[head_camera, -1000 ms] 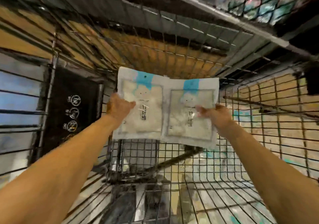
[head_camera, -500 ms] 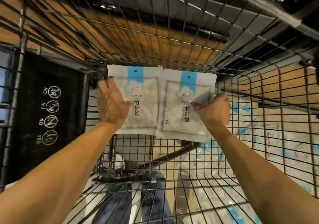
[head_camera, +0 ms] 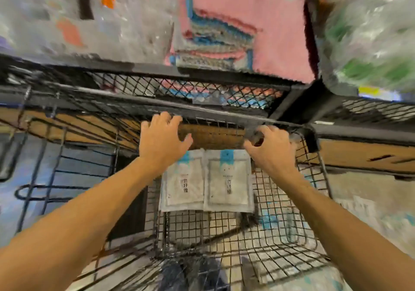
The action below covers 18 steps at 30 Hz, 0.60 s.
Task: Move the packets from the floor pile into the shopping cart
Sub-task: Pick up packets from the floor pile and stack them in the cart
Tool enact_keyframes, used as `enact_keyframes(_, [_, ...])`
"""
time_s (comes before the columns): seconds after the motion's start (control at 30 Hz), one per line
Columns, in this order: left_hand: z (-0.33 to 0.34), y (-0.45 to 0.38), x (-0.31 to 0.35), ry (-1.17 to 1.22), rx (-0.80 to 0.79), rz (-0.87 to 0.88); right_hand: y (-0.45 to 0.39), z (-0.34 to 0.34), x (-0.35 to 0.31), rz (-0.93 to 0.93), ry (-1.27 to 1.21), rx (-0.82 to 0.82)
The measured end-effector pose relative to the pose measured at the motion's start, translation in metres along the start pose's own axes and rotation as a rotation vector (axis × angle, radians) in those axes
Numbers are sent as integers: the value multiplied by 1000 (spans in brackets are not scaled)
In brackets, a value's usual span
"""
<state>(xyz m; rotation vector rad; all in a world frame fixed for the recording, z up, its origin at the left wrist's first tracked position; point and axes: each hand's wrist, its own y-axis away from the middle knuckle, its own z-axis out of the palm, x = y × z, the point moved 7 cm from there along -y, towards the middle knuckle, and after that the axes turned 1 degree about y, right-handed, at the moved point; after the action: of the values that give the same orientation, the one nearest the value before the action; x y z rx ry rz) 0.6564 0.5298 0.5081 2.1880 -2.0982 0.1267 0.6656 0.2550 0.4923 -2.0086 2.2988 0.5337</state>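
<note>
Two white packets with blue tops, the left packet (head_camera: 182,183) and the right packet (head_camera: 229,181), lie side by side on the wire floor at the far end of the black shopping cart (head_camera: 280,234). My left hand (head_camera: 162,138) hovers above them with fingers spread, holding nothing. My right hand (head_camera: 270,149) is above the right packet with fingers curled and apart, also empty. Both hands are near the cart's far rim (head_camera: 213,111). More white and blue packets (head_camera: 357,210) show blurred on the floor to the right, through the cart's side.
A black mesh shelf (head_camera: 202,86) stands just beyond the cart, holding pink and blue folded goods (head_camera: 224,32) and plastic-wrapped items (head_camera: 370,32). A black panel (head_camera: 130,214) sits at the cart's left. The wooden floor (head_camera: 359,153) shows around it.
Both hands let go of the two packets, which now rest on the cart floor. The hands rose toward the far rim, and the view tilted up to the shelf.
</note>
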Motion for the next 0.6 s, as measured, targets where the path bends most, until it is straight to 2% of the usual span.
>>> enact_keyframes(0.1, [-91,-14,20,-13,76,19,6,-85,-19,-28,-7,73])
enact_keyframes(0.3, [-242,-41,64,-12,90,30,25,-244,-46,-96,37,182])
enact_keyframes(0.47, [-345,-43,105,-18,140,81,48,-360,-50,-97,24,319])
enact_keyframes(0.6, [-403,-39,141,-56,204,125,72,-425,-35,-61,17,381])
